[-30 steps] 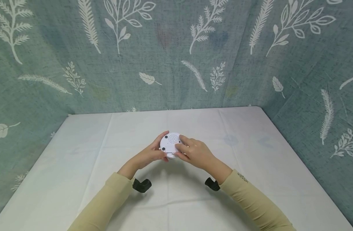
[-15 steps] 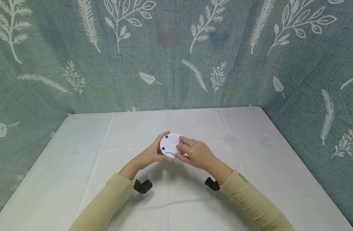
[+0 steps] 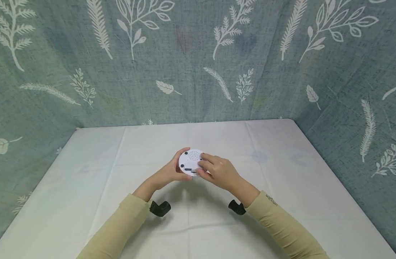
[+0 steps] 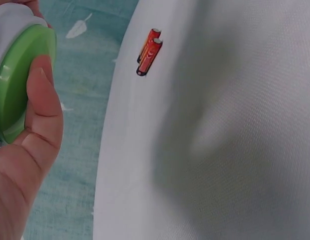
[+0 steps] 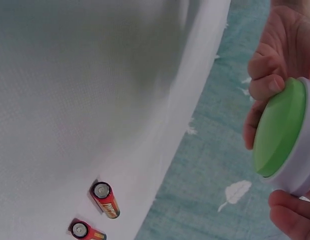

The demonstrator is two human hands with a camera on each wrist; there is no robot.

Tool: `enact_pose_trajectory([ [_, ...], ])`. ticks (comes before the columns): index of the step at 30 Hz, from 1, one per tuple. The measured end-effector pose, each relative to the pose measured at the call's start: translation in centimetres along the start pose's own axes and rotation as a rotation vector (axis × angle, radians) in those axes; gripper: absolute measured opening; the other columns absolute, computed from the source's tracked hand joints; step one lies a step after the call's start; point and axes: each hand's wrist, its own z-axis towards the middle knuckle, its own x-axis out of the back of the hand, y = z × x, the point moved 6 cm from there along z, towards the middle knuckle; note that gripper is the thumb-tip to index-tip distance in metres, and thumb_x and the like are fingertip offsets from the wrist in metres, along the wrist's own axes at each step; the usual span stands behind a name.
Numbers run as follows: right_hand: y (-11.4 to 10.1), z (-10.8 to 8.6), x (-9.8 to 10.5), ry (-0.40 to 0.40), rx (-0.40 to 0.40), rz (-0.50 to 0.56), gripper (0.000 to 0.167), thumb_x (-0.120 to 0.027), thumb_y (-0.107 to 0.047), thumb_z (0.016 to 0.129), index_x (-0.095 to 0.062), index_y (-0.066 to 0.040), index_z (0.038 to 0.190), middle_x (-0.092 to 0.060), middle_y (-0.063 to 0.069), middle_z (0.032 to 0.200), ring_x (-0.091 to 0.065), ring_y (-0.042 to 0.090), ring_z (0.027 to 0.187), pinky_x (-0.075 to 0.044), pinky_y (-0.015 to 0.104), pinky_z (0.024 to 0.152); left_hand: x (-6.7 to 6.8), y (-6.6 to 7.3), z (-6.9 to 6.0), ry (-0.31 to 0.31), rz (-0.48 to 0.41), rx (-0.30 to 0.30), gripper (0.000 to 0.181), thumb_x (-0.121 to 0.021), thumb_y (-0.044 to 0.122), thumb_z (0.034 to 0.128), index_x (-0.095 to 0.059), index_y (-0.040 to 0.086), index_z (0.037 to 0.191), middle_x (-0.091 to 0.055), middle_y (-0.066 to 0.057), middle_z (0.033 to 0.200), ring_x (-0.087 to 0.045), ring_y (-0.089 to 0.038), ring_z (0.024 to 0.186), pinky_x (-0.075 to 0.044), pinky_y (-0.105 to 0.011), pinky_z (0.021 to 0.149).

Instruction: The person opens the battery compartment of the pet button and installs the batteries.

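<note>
A round white device (image 3: pixel 193 155) is held above the table's middle, its back with small speaker holes and dark feet turned up. Its green domed side (image 4: pixel 14 82) faces down. My left hand (image 3: pixel 170 172) grips the left rim, and its fingers rest on the green dome in the left wrist view. At the right side, my right hand (image 3: pixel 222 172) has its thumb and fingertips on the white battery cover (image 3: pixel 192 164), which is partly behind those fingers. Along the cover's lower edge a dark battery slot (image 3: pixel 188 169) shows, with something metallic in it.
Two red batteries lie on the white table (image 3: pixel 120 216): a nearer battery (image 5: pixel 105 199) and another battery (image 5: pixel 86 231) beside it. The head view does not show them. Patterned green cloth (image 3: pixel 191 90) hangs behind the table. A black mount (image 3: pixel 160 208) sits under the left wrist.
The battery cover has shifted under my right fingers, and a dark slot has come into sight. My left thumb has moved along the rim. The device stays in place.
</note>
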Motion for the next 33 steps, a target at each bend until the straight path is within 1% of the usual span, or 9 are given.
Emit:
enact_pose_trajectory([
  [2, 0.1, 0.0, 0.0, 0.014, -0.013, 0.012, 0.022, -0.064, -0.027, 0.085, -0.068, -0.006, 0.085, -0.067, 0.013, 0.094, -0.067, 0.023, 0.079, -0.055, 0.029, 0.065, 0.0, 0.0, -0.1, -0.001, -0.004, 0.006, 0.096, -0.071, 0.011, 0.0773, -0.005, 0.023, 0.146, -0.033, -0.014, 0.133, -0.053, -0.018, 0.098, -0.047, -0.029, 0.078],
  [5, 0.4, 0.0, -0.1, 0.040, -0.034, 0.036, 0.037, -0.048, -0.035, 0.094, -0.068, -0.006, 0.084, -0.066, 0.011, 0.092, -0.066, 0.021, 0.080, -0.054, 0.028, 0.068, 0.0, 0.0, -0.1, -0.002, -0.001, 0.013, 0.094, -0.070, 0.013, 0.0782, -0.006, 0.025, 0.146, -0.032, -0.012, 0.135, -0.053, -0.019, 0.100, -0.047, -0.031, 0.078],
  [9, 0.8, -0.1, -0.3, 0.077, -0.050, 0.088, 0.049, -0.035, -0.039, 0.097, -0.066, -0.005, 0.082, -0.065, 0.008, 0.088, -0.065, 0.018, 0.079, -0.054, 0.026, 0.070, -0.1, 0.0, -0.2, -0.021, -0.017, 0.014, 0.093, -0.070, 0.014, 0.0783, -0.007, 0.025, 0.145, -0.031, -0.012, 0.137, -0.052, -0.018, 0.100, -0.047, -0.031, 0.078],
  [13, 1.2, -0.2, -0.3, 0.101, -0.054, 0.145, 0.043, -0.040, -0.037, 0.095, -0.065, -0.004, 0.082, -0.063, 0.006, 0.086, -0.064, 0.015, 0.076, -0.053, 0.023, 0.067, -0.3, -0.1, -0.2, -0.046, -0.036, 0.015, 0.094, -0.072, 0.015, 0.0772, -0.007, 0.024, 0.145, -0.030, -0.012, 0.136, -0.053, -0.017, 0.095, -0.048, -0.031, 0.076],
  [16, 1.6, -0.3, -0.4, 0.086, -0.078, 0.207, 0.030, -0.053, -0.030, 0.091, -0.065, -0.004, 0.083, -0.062, 0.006, 0.089, -0.062, 0.015, 0.075, -0.052, 0.021, 0.065, -0.3, -0.1, -0.2, -0.054, -0.047, 0.011, 0.095, -0.072, 0.017, 0.0772, -0.007, 0.023, 0.145, -0.030, -0.013, 0.135, -0.054, -0.017, 0.092, -0.048, -0.032, 0.075],
  [21, 2.4, -0.5, -0.8, 0.044, -0.232, 0.401, 0.013, -0.070, -0.013, 0.079, -0.067, -0.003, 0.085, -0.062, 0.006, 0.093, -0.052, 0.011, 0.067, -0.044, 0.018, 0.058, -0.3, 0.0, -0.3, -0.052, -0.047, 0.006, 0.095, -0.072, 0.018, 0.0774, -0.007, 0.022, 0.146, -0.032, -0.013, 0.134, -0.054, -0.018, 0.091, -0.048, -0.036, 0.076],
  [24, 2.7, -0.6, -1.0, 0.014, -0.315, 0.501, 0.011, -0.070, -0.010, 0.079, -0.067, -0.003, 0.086, -0.061, 0.006, 0.094, -0.046, 0.009, 0.064, -0.041, 0.018, 0.055, -0.3, 0.1, -0.4, -0.046, -0.033, 0.004, 0.095, -0.072, 0.018, 0.0771, -0.007, 0.022, 0.146, -0.032, -0.013, 0.135, -0.053, -0.018, 0.093, -0.048, -0.035, 0.077],
  [29, 2.9, -0.4, -1.0, -0.026, -0.403, 0.600, 0.008, -0.067, -0.008, 0.082, -0.067, -0.002, 0.087, -0.061, 0.006, 0.097, -0.044, 0.007, 0.061, -0.040, 0.018, 0.052, -0.3, 0.3, -0.4, -0.052, -0.050, -0.017, 0.098, -0.073, 0.018, 0.0769, -0.004, 0.023, 0.147, -0.025, -0.013, 0.143, -0.052, -0.016, 0.100, -0.049, -0.030, 0.080],
  [33, 2.2, 0.6, 0.6, -0.065, -0.490, 0.685, 0.007, -0.065, -0.002, 0.082, -0.066, 0.003, 0.087, -0.061, 0.013, 0.099, -0.044, 0.010, 0.056, -0.037, 0.015, 0.044, -0.4, 0.5, -0.5, -0.054, -0.065, -0.032, 0.102, -0.074, 0.016, 0.0760, -0.002, 0.021, 0.147, -0.021, -0.015, 0.145, -0.051, -0.015, 0.102, -0.049, -0.027, 0.081],
])
